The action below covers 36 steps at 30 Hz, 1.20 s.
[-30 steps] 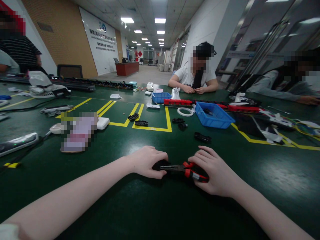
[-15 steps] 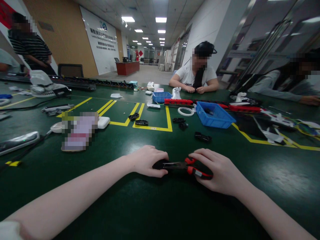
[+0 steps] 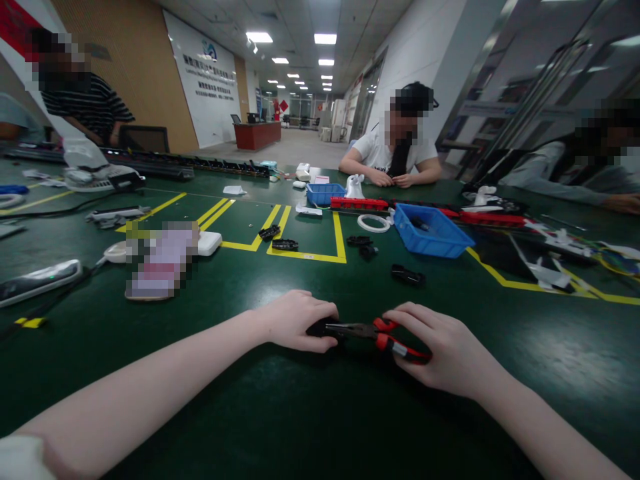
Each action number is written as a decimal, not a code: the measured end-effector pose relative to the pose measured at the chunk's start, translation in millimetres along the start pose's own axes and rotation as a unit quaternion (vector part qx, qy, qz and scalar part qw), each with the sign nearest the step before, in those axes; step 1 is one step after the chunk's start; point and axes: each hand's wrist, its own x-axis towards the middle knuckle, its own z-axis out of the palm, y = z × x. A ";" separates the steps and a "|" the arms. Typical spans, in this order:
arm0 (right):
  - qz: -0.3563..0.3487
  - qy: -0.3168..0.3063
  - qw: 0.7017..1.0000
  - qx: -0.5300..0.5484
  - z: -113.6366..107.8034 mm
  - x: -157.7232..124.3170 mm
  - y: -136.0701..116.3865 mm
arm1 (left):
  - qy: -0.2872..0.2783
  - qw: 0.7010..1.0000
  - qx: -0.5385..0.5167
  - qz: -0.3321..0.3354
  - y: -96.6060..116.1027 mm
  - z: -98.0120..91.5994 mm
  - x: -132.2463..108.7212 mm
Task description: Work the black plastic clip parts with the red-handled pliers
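My right hand (image 3: 440, 343) grips the red-and-black handles of a pair of needle-nose pliers (image 3: 367, 330), with the handles spread apart. The long jaws point left and reach a small black part (image 3: 320, 327). Fingers and thumb of my left hand (image 3: 300, 321) are closed around that black part, which is mostly hidden by them. Whether the jaw tips pinch the part cannot be made out. Beyond my right hand lies a black plastic piece (image 3: 407, 275) on the green table.
A blue bin (image 3: 433, 233) with dark pieces stands at the right, near a white ring (image 3: 374, 223). Black pieces (image 3: 285, 245) lie by yellow tape. A blurred phone-like object (image 3: 163, 263) is at the left. A person (image 3: 400, 157) sits across the table; others are at the sides.
The pliers and my right hand have shifted slightly to the right. My left hand keeps its hold on the black part. At the far left, the person in stripes is lower and farther right.
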 end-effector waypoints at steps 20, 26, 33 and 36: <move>-0.004 0.000 1.000 -0.018 4.8 -0.6 4.0 | 0.011 1.000 0.001 -0.017 -2.8 2.3 -1.4; -0.017 0.015 0.999 -0.043 6.0 -0.9 4.1 | 0.006 1.000 0.008 -0.024 -2.8 2.4 -1.6; -0.031 0.021 0.997 -0.063 8.4 -0.5 4.1 | 0.015 1.000 -0.007 -0.024 -3.8 2.2 -1.7; -0.039 0.031 0.997 -0.066 8.0 -0.1 4.3 | 0.018 0.999 -0.007 -0.026 -3.9 1.8 -1.7</move>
